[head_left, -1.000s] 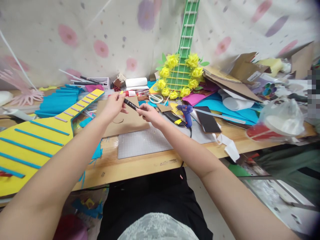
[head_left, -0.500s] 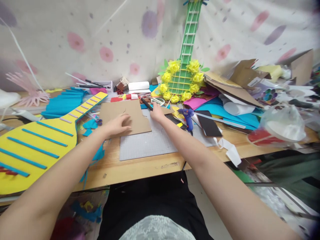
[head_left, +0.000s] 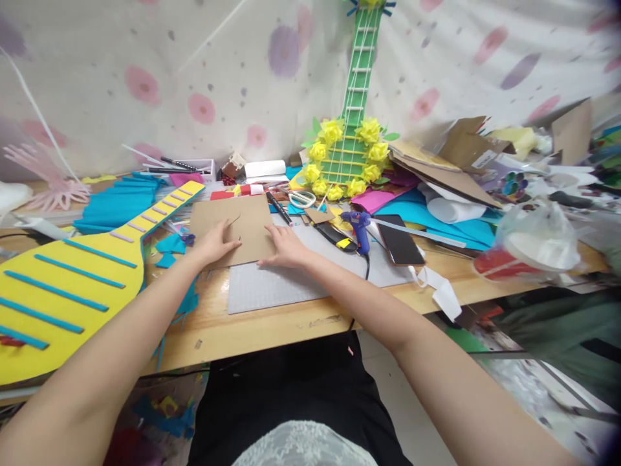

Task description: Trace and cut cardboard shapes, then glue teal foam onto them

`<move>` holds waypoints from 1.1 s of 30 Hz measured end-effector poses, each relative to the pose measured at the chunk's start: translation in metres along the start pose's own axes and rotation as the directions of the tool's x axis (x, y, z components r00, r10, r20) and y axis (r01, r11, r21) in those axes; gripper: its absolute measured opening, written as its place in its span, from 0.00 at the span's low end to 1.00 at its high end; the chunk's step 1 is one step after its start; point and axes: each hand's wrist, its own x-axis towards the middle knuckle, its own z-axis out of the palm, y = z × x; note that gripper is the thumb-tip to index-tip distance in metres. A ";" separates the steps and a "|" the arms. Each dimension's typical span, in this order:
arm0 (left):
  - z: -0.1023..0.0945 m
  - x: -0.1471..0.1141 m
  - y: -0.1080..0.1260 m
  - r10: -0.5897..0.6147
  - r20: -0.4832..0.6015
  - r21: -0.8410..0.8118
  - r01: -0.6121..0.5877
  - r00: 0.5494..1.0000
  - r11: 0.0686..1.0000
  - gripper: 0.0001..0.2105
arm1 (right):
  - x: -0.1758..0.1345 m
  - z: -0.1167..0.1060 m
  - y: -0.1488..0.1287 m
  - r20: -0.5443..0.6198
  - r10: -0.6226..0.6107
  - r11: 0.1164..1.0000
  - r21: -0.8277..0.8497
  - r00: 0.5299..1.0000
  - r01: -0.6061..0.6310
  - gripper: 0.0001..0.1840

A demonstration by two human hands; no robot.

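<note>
the cardboard [head_left: 251, 223] lies at nine o'clock from the glue gun [head_left: 359, 233], left hand [head_left: 217, 244] spread on it, right hand [head_left: 286, 247] loose at its three-o'clock edge; light, stiff, i'd guess: hold opposite edges.

- We see bright, fairly even, whitish light on the tabletop [head_left: 272, 327] around the fingers [head_left: 275, 237]; its source we cannot tell.
- Shadows beside the fingers look soft to us.
- Below the tabletop, nearer us than the fingers, it turns dim.
- Well right of the fingers, we find the heap [head_left: 557, 178] smeared and the frame's corners darkened.
- Behind the fingers, our forearms [head_left: 363, 304] stretch with wide-angle distortion.
</note>
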 end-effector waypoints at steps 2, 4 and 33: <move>0.001 0.001 0.000 -0.010 -0.011 -0.059 0.009 1.000 0.998 0.36 | 0.002 0.003 0.001 -0.007 0.013 0.999 -0.031 1.000 -0.013 0.57; -0.001 0.000 0.000 0.005 -0.044 -0.102 -0.009 0.999 0.995 0.37 | 0.005 0.003 0.003 -0.010 0.046 0.998 -0.046 0.999 -0.046 0.58; -0.009 -0.018 -0.001 0.116 -0.448 -0.016 -0.137 0.886 0.990 0.41 | 0.016 -0.059 0.045 0.192 -0.113 0.991 -0.045 0.975 0.123 0.55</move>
